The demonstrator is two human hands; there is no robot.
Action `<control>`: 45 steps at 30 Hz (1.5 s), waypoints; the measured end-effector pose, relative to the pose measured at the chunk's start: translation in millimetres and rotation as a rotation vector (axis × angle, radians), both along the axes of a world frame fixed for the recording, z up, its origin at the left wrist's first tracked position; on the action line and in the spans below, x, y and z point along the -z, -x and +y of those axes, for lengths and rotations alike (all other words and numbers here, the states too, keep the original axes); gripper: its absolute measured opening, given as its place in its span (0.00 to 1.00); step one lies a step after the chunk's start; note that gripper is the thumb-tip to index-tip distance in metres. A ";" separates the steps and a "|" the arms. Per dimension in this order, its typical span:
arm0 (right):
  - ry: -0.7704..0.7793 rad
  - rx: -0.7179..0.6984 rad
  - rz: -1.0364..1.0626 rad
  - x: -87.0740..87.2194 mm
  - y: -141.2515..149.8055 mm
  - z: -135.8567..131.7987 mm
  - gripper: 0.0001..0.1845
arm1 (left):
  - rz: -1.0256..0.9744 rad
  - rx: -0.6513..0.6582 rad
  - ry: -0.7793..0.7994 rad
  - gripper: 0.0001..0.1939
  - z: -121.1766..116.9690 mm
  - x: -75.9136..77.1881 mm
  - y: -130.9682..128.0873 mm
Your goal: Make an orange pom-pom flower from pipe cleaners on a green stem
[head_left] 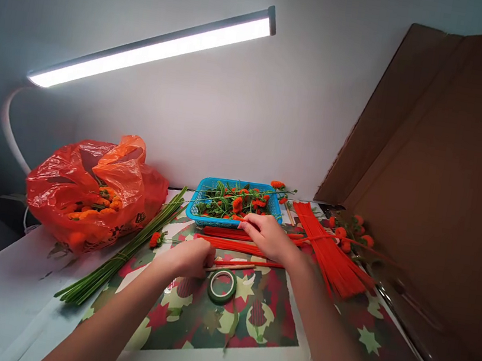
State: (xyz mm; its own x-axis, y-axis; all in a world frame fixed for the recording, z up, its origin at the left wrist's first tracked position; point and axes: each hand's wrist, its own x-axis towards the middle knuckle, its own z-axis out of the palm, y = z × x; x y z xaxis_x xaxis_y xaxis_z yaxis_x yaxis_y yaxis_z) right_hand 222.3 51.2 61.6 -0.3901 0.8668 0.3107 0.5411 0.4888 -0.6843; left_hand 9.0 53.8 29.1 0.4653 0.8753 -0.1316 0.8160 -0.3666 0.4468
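Note:
My left hand (194, 256) is closed low over the patterned mat, its fingers curled out of sight. An orange pom-pom flower (155, 240) pokes out to its left, the thin stem running toward the hand. By the fingertips lies a thin wooden stick (237, 268), just above a roll of green tape (219, 300). My right hand (268, 236) is pinched at the front rim of the blue basket (199, 220), near something orange; what it grips is unclear. Green stems with orange flowers (237, 205) fill the basket. Red-orange pipe cleaners (232, 245) lie beneath both hands.
A red plastic bag (134, 174) of orange flowers stands left, beside a bundle of green stems (122, 256). Right of the basket lies a tied bundle of red-orange pipe cleaners (336, 265). A cardboard box (452, 144) rises at right; a lit lamp (160, 50) hangs above.

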 end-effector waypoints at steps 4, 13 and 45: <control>0.021 -0.016 -0.006 0.0 4.8 -1.7 0.16 | -0.017 -0.019 -0.007 0.08 0.8 10.8 -6.0; 0.059 -0.044 0.110 4.5 17.1 -6.0 0.13 | -0.414 -0.123 -0.099 0.12 5.4 -19.9 -2.7; -0.034 -0.031 0.397 7.9 38.1 -11.9 0.10 | -1.193 -0.139 0.031 0.20 -17.2 -30.4 -25.4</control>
